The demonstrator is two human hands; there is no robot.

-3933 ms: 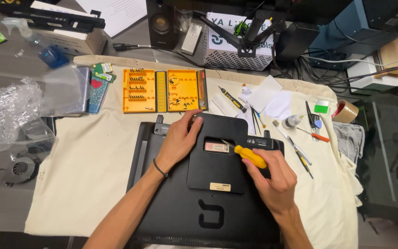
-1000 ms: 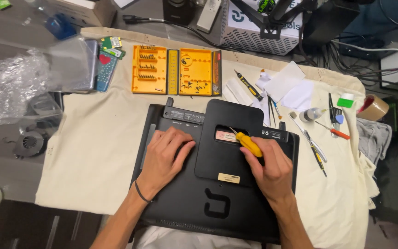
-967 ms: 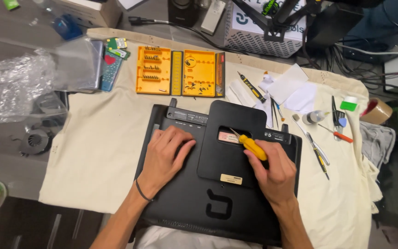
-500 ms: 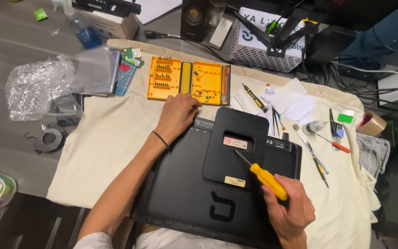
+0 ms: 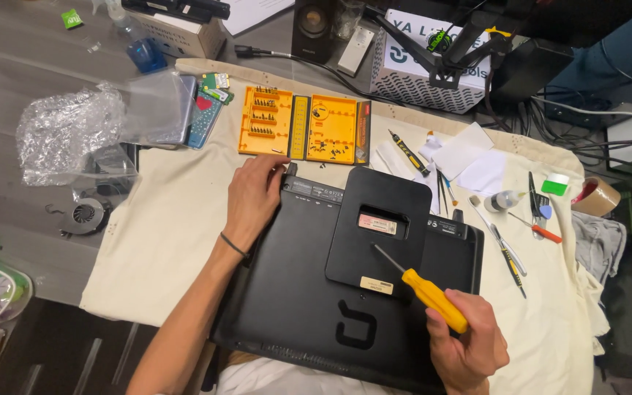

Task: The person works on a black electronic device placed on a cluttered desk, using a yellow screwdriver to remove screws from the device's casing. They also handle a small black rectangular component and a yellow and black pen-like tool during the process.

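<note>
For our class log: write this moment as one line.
left hand: on black laptop corner | right hand: holds yellow screwdriver, tip over panel | orange bit case: open

Grey wood-grain desk [image 5: 9,95], cream cloth [image 5: 170,234] spread over it

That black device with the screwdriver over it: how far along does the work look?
Early. The black device lies back-up on the cloth, its raised rear panel still fitted. Loose screws already sit in the orange tray. The right hand holds a yellow screwdriver clear of the panel; the left hand grips the top-left corner.
</note>
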